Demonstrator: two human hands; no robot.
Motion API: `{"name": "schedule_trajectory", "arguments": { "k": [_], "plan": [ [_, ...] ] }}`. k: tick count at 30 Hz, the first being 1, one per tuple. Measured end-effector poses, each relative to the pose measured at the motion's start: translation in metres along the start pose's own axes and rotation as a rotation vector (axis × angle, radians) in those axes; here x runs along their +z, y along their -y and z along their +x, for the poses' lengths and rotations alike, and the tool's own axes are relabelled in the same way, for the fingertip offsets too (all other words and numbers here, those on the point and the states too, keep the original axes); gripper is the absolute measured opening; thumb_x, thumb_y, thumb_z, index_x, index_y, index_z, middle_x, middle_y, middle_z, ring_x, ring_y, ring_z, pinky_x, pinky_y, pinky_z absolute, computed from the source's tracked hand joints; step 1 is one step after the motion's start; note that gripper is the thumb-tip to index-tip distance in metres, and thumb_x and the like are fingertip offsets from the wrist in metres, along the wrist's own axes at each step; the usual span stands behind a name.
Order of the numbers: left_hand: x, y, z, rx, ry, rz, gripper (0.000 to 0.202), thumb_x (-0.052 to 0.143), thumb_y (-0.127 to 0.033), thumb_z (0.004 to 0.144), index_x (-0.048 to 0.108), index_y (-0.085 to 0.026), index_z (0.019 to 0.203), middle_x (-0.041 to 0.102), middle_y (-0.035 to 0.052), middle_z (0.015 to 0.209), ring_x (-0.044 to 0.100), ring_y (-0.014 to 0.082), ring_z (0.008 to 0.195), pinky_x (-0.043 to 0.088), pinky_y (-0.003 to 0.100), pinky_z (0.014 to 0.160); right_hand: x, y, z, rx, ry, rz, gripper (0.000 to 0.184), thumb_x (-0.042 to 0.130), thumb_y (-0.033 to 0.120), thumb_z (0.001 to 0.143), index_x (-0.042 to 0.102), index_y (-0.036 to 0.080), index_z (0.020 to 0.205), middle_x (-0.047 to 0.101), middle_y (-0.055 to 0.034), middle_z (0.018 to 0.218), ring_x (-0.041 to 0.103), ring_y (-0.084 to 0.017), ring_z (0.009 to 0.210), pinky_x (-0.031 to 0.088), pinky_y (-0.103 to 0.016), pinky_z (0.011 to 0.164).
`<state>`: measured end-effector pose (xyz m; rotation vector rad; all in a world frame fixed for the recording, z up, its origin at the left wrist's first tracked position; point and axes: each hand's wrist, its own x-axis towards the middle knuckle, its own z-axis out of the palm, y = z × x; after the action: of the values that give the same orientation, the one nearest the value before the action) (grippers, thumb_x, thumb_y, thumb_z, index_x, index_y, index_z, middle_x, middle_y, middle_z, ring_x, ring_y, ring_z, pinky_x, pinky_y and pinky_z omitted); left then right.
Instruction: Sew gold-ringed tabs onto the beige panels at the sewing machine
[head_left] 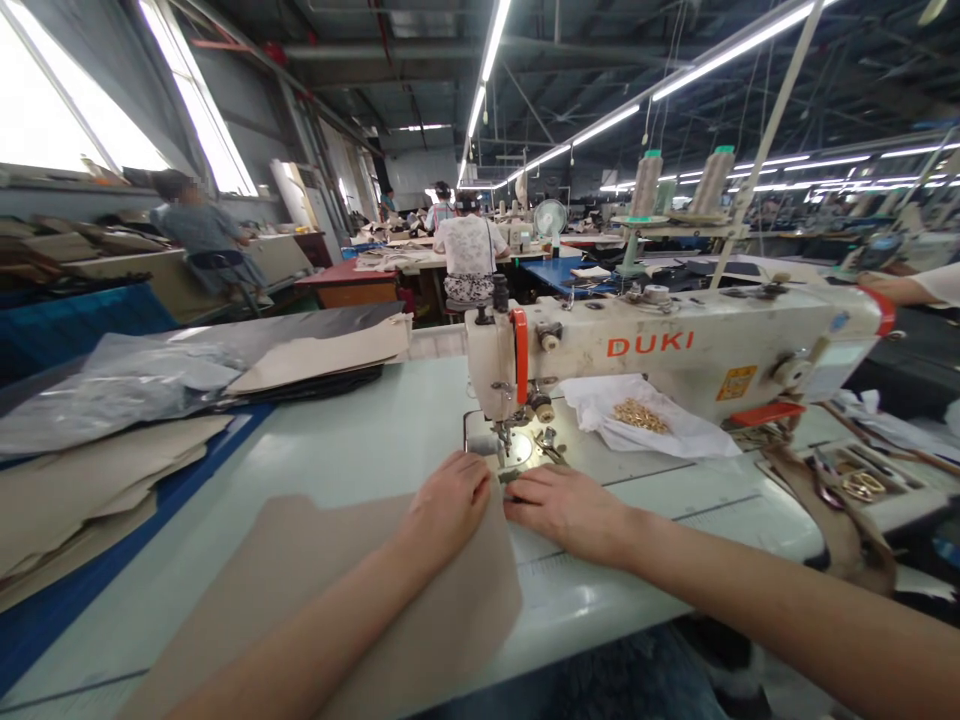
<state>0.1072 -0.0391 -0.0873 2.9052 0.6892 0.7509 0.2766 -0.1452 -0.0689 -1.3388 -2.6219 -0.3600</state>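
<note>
A large beige sheet (pixel 315 560), perhaps fabric or leather, lies on the pale sewing table, its upper right corner at the sewing machine's needle area (pixel 514 445). My left hand (pixel 450 500) rests on this sheet just in front of the presser foot, fingers curled together at its edge. Close by on the right, my right hand (pixel 566 505) sits low on the machine bed beside the sheet's edge. Its fingers are bent and drawn together; whatever lies beneath them is hidden. The white sewing machine (pixel 675 345) stands directly beyond both hands.
Gold-coloured small metal parts (pixel 641 415) lie on a white plastic bag (pixel 690 440) under the machine arm. Stacked beige pieces (pixel 97 480) and clear plastic (pixel 127 390) are at left. A compartment tray (pixel 862 480) stands right. Other people sit or stand farther off; another person's arm (pixel 907 288) shows right.
</note>
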Motion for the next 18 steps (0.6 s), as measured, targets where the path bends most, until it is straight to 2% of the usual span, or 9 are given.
{"name": "schedule_trajectory", "arguments": {
  "k": [4,7,10,13,18],
  "plan": [
    [-0.008,-0.006,0.001,0.013,0.064,0.059,0.020,0.041,-0.011,0.088,0.056,-0.016,0.076,0.058,0.0056,0.084,0.051,0.0196,0.086,0.046,0.031,0.078,0.006,0.002,0.015,0.086,-0.071,0.009,0.016,0.053,0.027,0.089,0.061,0.015,0.082,0.064,-0.0041,0.085,0.056,-0.018,0.087,0.045,-0.030,0.084],
    [-0.008,-0.004,0.002,0.070,0.104,0.111,0.020,0.042,-0.011,0.089,0.055,-0.017,0.075,0.058,0.0040,0.082,0.051,0.0189,0.083,0.046,0.031,0.076,0.014,0.002,0.019,0.014,-0.097,0.015,0.010,0.052,0.020,0.089,0.061,0.015,0.087,0.065,-0.0040,0.088,0.057,-0.018,0.087,0.044,-0.030,0.084],
    [-0.004,0.003,0.002,0.117,0.139,0.134,0.019,0.043,-0.011,0.088,0.056,-0.017,0.076,0.057,0.0024,0.080,0.052,0.0179,0.080,0.046,0.030,0.075,0.022,-0.001,0.018,-0.063,-0.068,0.051,0.012,0.050,0.019,0.090,0.062,0.017,0.089,0.067,-0.0030,0.091,0.057,-0.016,0.091,0.044,-0.029,0.085],
    [-0.001,0.006,0.002,0.104,0.172,0.115,0.019,0.043,-0.012,0.089,0.056,-0.017,0.077,0.058,0.0025,0.080,0.053,0.0173,0.080,0.046,0.030,0.074,0.024,-0.002,0.016,-0.058,-0.042,0.090,0.012,0.051,0.020,0.090,0.063,0.017,0.089,0.067,-0.0025,0.093,0.058,-0.016,0.090,0.044,-0.028,0.085],
    [0.000,0.006,0.001,0.088,0.134,0.111,0.021,0.040,-0.013,0.089,0.057,-0.017,0.078,0.060,0.0039,0.082,0.055,0.0177,0.082,0.047,0.031,0.076,0.023,-0.001,0.014,-0.032,-0.065,0.127,0.017,0.047,0.020,0.092,0.064,0.017,0.092,0.068,-0.0043,0.094,0.059,-0.015,0.089,0.045,-0.028,0.083]
  ]
}}
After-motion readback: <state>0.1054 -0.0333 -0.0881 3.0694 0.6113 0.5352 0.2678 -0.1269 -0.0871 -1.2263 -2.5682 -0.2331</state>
